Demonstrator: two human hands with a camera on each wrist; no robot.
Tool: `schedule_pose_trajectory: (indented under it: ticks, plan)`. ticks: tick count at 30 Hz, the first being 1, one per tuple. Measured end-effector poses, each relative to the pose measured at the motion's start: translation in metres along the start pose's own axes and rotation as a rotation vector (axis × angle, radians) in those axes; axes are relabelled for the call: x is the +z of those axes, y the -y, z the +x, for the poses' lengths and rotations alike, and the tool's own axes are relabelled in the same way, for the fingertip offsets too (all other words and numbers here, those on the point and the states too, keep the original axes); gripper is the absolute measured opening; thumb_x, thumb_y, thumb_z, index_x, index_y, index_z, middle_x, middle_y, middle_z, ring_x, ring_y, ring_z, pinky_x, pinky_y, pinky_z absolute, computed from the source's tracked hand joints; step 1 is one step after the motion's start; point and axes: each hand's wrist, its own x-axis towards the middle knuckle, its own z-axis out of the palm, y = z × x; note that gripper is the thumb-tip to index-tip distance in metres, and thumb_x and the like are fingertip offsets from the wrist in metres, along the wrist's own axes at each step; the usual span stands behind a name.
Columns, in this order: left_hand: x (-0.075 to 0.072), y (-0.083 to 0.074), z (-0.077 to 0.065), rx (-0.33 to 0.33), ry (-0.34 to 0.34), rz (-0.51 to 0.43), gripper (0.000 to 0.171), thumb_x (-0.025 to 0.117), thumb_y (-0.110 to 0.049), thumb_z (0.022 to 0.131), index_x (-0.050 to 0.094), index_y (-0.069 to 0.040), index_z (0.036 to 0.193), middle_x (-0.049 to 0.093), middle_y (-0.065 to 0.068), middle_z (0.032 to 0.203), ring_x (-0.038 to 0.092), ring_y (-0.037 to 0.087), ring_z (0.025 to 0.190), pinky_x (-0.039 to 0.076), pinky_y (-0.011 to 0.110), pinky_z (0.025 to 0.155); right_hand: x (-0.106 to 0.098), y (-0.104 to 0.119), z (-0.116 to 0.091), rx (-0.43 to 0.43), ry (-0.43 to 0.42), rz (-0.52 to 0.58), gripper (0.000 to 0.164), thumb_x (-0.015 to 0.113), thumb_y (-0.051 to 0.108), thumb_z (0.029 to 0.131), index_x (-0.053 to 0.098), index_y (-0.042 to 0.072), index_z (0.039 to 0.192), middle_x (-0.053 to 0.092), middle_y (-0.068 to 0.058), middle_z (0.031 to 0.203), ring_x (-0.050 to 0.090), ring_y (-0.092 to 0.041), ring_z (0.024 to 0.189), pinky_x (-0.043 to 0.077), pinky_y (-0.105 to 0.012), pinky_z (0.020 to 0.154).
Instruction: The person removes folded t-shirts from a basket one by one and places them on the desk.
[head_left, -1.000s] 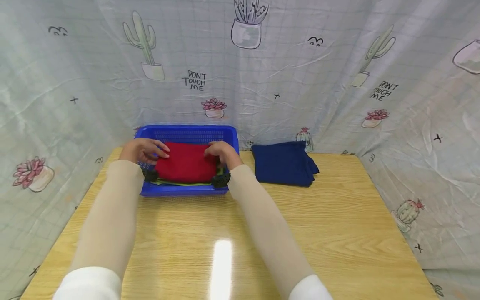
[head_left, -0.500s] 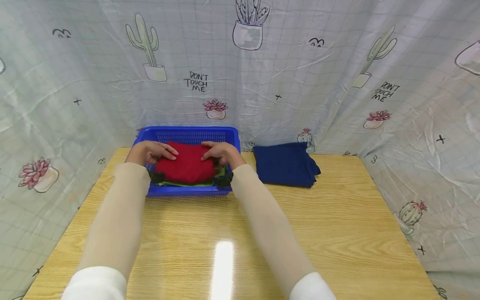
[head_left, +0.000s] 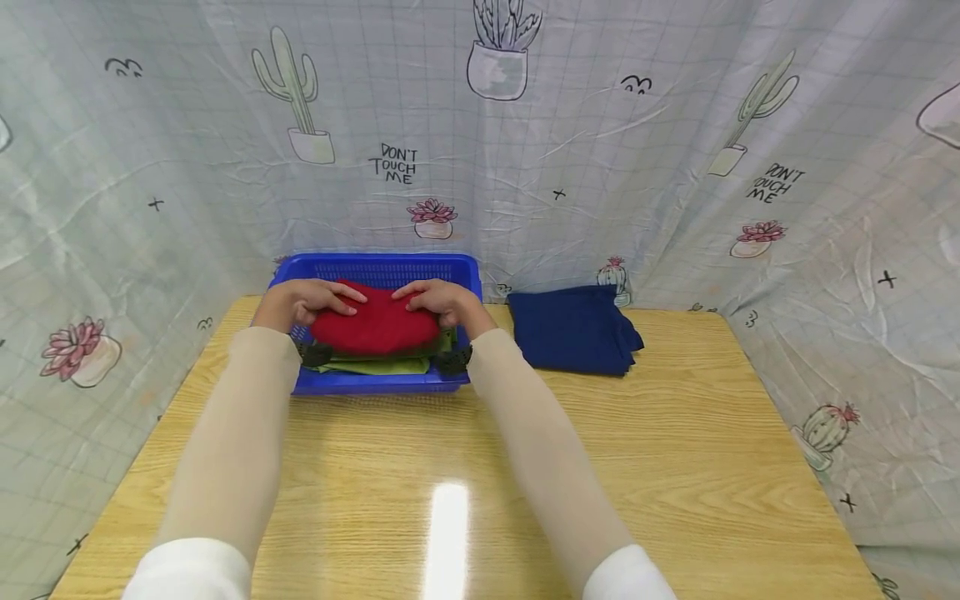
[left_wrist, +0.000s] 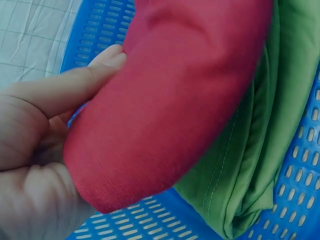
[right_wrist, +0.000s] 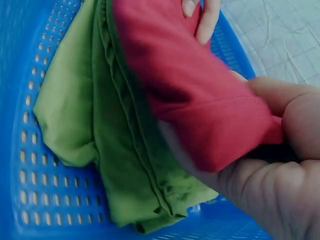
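A folded red cloth [head_left: 375, 325] is held by both hands over a blue plastic basket [head_left: 378, 384]. My left hand [head_left: 311, 302] grips its left end, fingers lying over the top. At the opposite end my right hand [head_left: 442, 302] holds it in the same way. The cloth bulges between them, and its near edge stands above a folded green cloth [right_wrist: 75, 115] that lies in the basket. Both wrist views show an end of the red cloth tucked between thumb and fingers. The thumbs are mostly hidden in the head view.
A folded navy cloth [head_left: 570, 329] lies on the wooden table [head_left: 675, 467] to the right of the basket. Behind the table hangs a pale curtain [head_left: 555, 133] with cactus prints, close to the basket's back rim.
The hands have come closer together on the red cloth. Its near edge has lifted and the cloth has bunched up, so more of the green cloth shows below. The navy cloth stays put.
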Motion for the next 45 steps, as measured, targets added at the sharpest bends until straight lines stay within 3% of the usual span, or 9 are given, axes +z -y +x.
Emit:
schedule_pose_trajectory:
  ticks: [4,8,13,22,26,33,38,42,45]
  plan:
    - [-0.002,0.001,-0.001,0.008,-0.013,-0.025,0.062,0.058,-0.015,0.105,0.032,-0.017,0.161,0.041,0.012,0.149,0.060,0.008,0.062,0.049,0.018,0.057,-0.003,0.001,-0.002,-0.068,-0.009,0.013,0.040,0.060,0.001,0.101,0.061,0.008,0.140,0.066,-0.010,0.113,0.068,-0.018,0.074,0.058,-0.029,0.061]
    - [0.000,0.000,-0.005,0.047,-0.096,-0.176,0.064,0.066,-0.008,0.099,0.040,-0.018,0.158,0.067,0.001,0.111,0.049,0.007,0.051,0.038,0.020,0.048,-0.009,0.001,-0.005,-0.151,-0.029,-0.008,0.047,0.065,0.000,0.098,0.058,0.010,0.143,0.063,-0.013,0.126,0.070,-0.021,0.086,0.060,-0.033,0.069]
    - [0.010,-0.006,-0.015,0.106,-0.211,-0.276,0.064,0.071,-0.003,0.095,0.050,-0.019,0.152,0.070,-0.004,0.083,0.047,0.008,0.049,0.030,0.022,0.044,-0.018,0.000,-0.010,-0.257,-0.077,-0.081,0.057,0.069,-0.001,0.095,0.056,0.014,0.148,0.050,-0.009,0.146,0.067,-0.025,0.106,0.060,-0.035,0.079]
    - [0.041,-0.018,-0.035,0.181,-0.372,-0.256,0.062,0.069,-0.002,0.095,0.051,-0.020,0.152,0.052,0.000,0.139,0.037,0.006,0.050,0.024,0.025,0.048,-0.026,0.005,-0.031,-0.350,-0.110,-0.252,0.057,0.069,0.004,0.096,0.054,0.017,0.149,0.042,-0.009,0.152,0.056,-0.026,0.120,0.056,-0.032,0.086]
    - [0.053,-0.021,-0.038,0.201,-0.392,-0.299,0.062,0.068,0.000,0.095,0.051,-0.019,0.152,0.037,0.010,0.159,0.056,0.002,0.064,0.034,0.020,0.049,-0.027,0.006,-0.040,-0.374,-0.140,-0.344,0.057,0.070,0.007,0.096,0.055,0.019,0.149,0.042,-0.009,0.152,0.052,-0.025,0.124,0.054,-0.032,0.089]
    - [0.065,-0.021,-0.045,0.224,-0.392,-0.322,0.061,0.068,0.002,0.095,0.053,-0.018,0.151,0.027,0.011,0.165,0.064,0.005,0.082,0.035,0.020,0.051,-0.028,0.002,-0.053,-0.399,-0.204,-0.528,0.058,0.072,0.014,0.096,0.053,0.023,0.151,0.045,-0.008,0.154,0.045,-0.023,0.134,0.049,-0.033,0.098]
    - [0.075,-0.022,-0.053,0.240,-0.382,-0.307,0.059,0.069,-0.002,0.095,0.054,-0.020,0.150,0.036,0.013,0.160,0.056,0.008,0.065,0.025,0.025,0.045,-0.030,-0.001,-0.070,-0.410,-0.199,-0.520,0.058,0.071,0.014,0.096,0.053,0.023,0.151,0.045,-0.008,0.153,0.044,-0.023,0.134,0.051,-0.033,0.096]
    - [0.085,-0.026,-0.060,0.270,-0.363,-0.284,0.059,0.069,-0.002,0.095,0.054,-0.019,0.150,0.032,0.011,0.162,0.046,0.006,0.055,0.031,0.022,0.047,-0.033,-0.003,-0.085,-0.412,-0.185,-0.496,0.059,0.072,0.013,0.096,0.053,0.023,0.151,0.047,-0.009,0.151,0.047,-0.023,0.130,0.054,-0.032,0.091]
    - [0.092,-0.028,-0.064,0.287,-0.344,-0.287,0.059,0.070,-0.002,0.095,0.055,-0.019,0.149,0.026,0.009,0.165,0.055,0.005,0.064,0.036,0.020,0.050,-0.037,-0.005,-0.094,-0.416,-0.181,-0.521,0.059,0.072,0.015,0.096,0.053,0.024,0.151,0.048,-0.008,0.150,0.050,-0.021,0.125,0.055,-0.030,0.087]
